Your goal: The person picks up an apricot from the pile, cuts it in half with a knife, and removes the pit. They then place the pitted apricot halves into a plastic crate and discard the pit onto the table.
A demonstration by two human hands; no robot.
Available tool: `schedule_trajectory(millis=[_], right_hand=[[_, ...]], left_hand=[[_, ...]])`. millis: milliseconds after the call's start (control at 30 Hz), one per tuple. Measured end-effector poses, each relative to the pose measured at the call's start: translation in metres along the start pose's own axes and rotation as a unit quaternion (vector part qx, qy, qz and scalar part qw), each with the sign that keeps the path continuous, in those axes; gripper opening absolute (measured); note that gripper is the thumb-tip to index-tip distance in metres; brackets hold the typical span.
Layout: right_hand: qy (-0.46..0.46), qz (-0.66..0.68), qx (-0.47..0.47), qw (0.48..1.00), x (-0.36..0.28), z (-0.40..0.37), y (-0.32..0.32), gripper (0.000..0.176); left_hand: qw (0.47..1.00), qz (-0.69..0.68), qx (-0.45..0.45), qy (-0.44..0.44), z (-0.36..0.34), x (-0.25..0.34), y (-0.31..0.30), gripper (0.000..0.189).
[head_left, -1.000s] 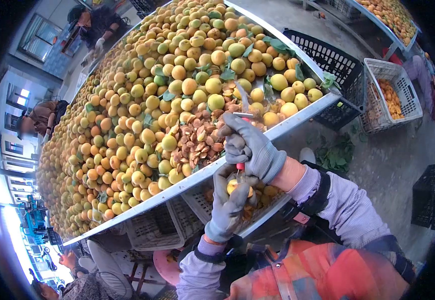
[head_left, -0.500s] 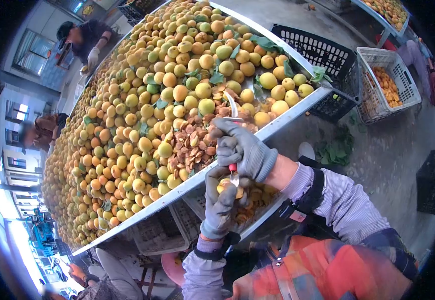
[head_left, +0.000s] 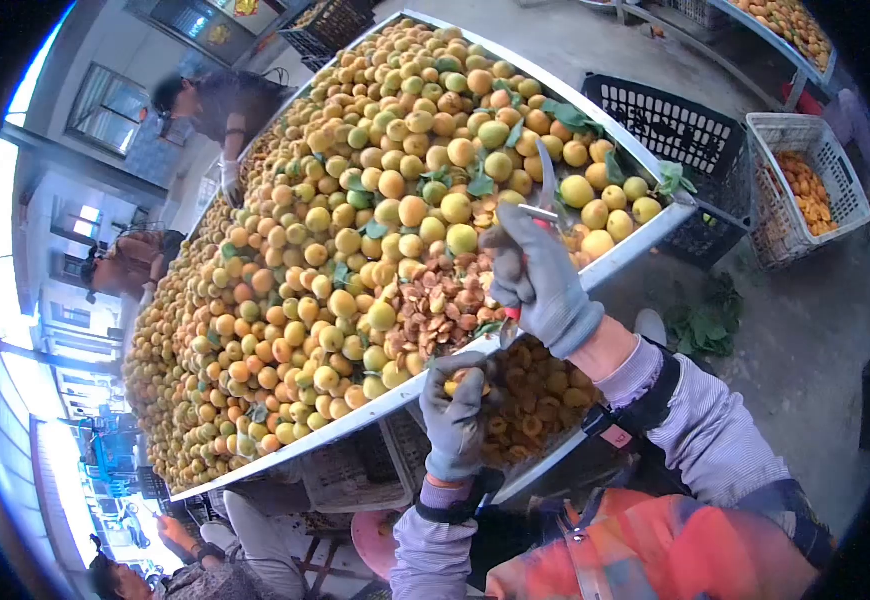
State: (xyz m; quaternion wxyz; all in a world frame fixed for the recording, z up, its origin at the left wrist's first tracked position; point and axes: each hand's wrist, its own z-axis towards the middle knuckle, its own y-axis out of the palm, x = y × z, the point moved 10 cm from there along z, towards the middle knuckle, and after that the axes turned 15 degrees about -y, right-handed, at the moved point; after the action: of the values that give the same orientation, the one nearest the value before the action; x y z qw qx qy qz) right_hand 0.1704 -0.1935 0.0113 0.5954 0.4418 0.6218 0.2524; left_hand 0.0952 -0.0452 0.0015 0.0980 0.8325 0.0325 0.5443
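My right hand (head_left: 540, 280), in a grey glove, is closed around a tool with a red handle (head_left: 513, 313). A curved metal blade (head_left: 545, 170) sticks out from the top of the fist and a short metal tip from the bottom. Lower left of it, my left hand (head_left: 453, 415), also gloved, grips a yellow-orange apricot (head_left: 454, 388) at the metal edge of the table (head_left: 365, 402). Brown pits (head_left: 442, 305) lie heaped on the table beside both hands, among many whole apricots (head_left: 285, 330). Below the edge sit apricot pieces (head_left: 530, 420).
Right of the table stand a black crate (head_left: 670, 125) and a white crate (head_left: 845, 160) with orange fruit pieces. Green leaves (head_left: 705, 325) lie on the floor. Other people work along the far side (head_left: 230, 100) and left side (head_left: 135, 260); another person (head_left: 245, 560) is at the lower left.
My right hand has lifted the tool up and away from the apricot, so the hands are farther apart. The whole view has shifted, with the table now farther right.
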Motion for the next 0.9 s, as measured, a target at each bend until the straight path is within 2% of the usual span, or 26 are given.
schedule_trajectory(millis=[33, 67, 100, 167, 233, 300, 333, 400, 500, 567, 600, 667, 700, 767, 800, 833, 900], right_hand=[[-0.013, -0.016, 0.001, 1.0, -0.003, 0.0, 0.0, 0.032], [-0.006, -0.02, 0.008, 1.0, -0.003, 0.001, -0.002, 0.033], [0.001, -0.012, 0.012, 1.0, -0.002, 0.002, -0.005, 0.032], [0.004, 0.0, 0.048, 0.999, -0.004, 0.008, -0.013, 0.033], [0.012, 0.017, 0.027, 0.999, -0.004, 0.013, -0.016, 0.032], [0.014, 0.013, 0.034, 0.999, -0.007, 0.012, -0.016, 0.031], [0.01, 0.008, 0.027, 1.0, -0.008, 0.012, -0.014, 0.032], [0.01, -0.004, 0.018, 1.0, -0.008, 0.011, -0.015, 0.032], [0.014, 0.001, 0.011, 1.0, -0.005, 0.013, -0.017, 0.032], [0.016, 0.014, 0.0, 1.0, -0.006, 0.014, -0.016, 0.032], [0.029, 0.019, 0.007, 0.999, -0.004, 0.014, -0.017, 0.033], [0.038, 0.017, 0.017, 0.999, -0.002, 0.013, -0.018, 0.033], [0.041, 0.017, 0.011, 0.999, -0.001, 0.012, -0.016, 0.033], [0.047, 0.0, 0.007, 0.999, 0.0, 0.009, -0.015, 0.033], [0.046, -0.013, 0.004, 0.999, 0.0, 0.008, -0.014, 0.033], [0.05, -0.014, -0.001, 0.999, 0.002, 0.008, -0.014, 0.033], [0.055, -0.002, -0.009, 0.998, 0.005, 0.008, -0.016, 0.033]], left_hand=[[0.997, 0.055, 0.02, 0.047, 0.0, 0.013, -0.003, 0.012], [0.998, 0.032, 0.027, 0.04, -0.001, 0.018, -0.009, 0.012], [0.997, 0.02, 0.071, 0.035, 0.001, 0.023, -0.019, 0.016], [0.998, 0.029, 0.035, 0.052, 0.007, 0.038, -0.022, 0.031], [0.985, 0.116, 0.062, 0.108, 0.017, 0.052, -0.033, 0.038], [0.987, 0.116, 0.088, 0.064, 0.027, 0.057, -0.052, 0.029], [0.986, 0.118, 0.092, 0.069, 0.031, 0.064, -0.062, 0.029], [0.974, 0.2, 0.105, -0.001, 0.045, 0.059, -0.078, 0.021], [0.958, 0.245, 0.146, -0.021, 0.053, 0.059, -0.091, 0.02], [0.95, 0.277, 0.146, 0.012, 0.062, 0.055, -0.101, 0.024], [0.926, 0.342, 0.132, 0.088, 0.063, 0.065, -0.095, 0.026], [0.904, 0.394, 0.117, 0.121, 0.06, 0.064, -0.098, 0.027], [0.903, 0.393, 0.123, 0.122, 0.058, 0.07, -0.098, 0.027], [0.907, 0.402, 0.123, 0.026, 0.062, 0.064, -0.101, 0.031], [0.925, 0.356, 0.13, -0.014, 0.063, 0.062, -0.106, 0.027], [0.925, 0.353, 0.136, -0.012, 0.063, 0.064, -0.106, 0.027], [0.88, 0.442, 0.153, 0.083, 0.056, 0.08, -0.092, 0.02]])
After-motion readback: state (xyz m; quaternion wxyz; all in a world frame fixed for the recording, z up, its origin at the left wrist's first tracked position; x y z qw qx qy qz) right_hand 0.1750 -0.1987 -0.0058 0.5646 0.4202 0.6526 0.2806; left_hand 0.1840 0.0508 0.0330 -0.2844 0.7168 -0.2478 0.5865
